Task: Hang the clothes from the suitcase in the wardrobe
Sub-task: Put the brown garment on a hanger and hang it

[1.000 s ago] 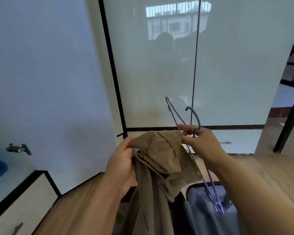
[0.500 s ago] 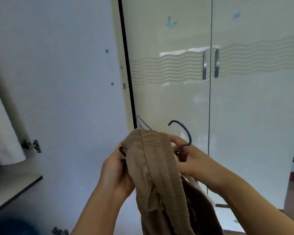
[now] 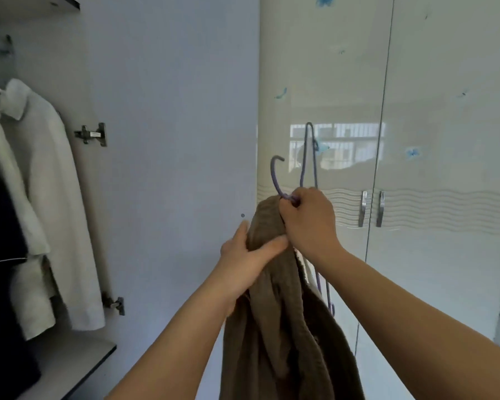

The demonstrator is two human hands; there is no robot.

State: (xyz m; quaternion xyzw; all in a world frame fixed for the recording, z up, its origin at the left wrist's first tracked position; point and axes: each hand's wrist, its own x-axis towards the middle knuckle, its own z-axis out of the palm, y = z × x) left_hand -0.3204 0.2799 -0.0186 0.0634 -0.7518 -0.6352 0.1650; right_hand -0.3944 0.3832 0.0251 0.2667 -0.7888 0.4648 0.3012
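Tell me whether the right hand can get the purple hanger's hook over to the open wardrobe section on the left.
Probably yes: the right hand grips the purple hanger, and nothing visibly blocks the way leftward to the wardrobe section; the rail itself barely shows.

Brown ribbed knit garment (image 3: pixel 274 327). Purple wire hanger (image 3: pixel 309 157). White collared coat (image 3: pixel 49 203) beside dark garment (image 3: pixel 0 255). Glossy cream wardrobe doors (image 3: pixel 445 269), embossed wave band, blue butterfly stickers (image 3: pixel 413 153); chrome handles (image 3: pixel 371 208).

Both forearms are bare to the bottom edge of the view, with no sleeve showing. The left hand (image 3: pixel 250 256) and right hand (image 3: pixel 309 219) wear no gloves, rings or watch.
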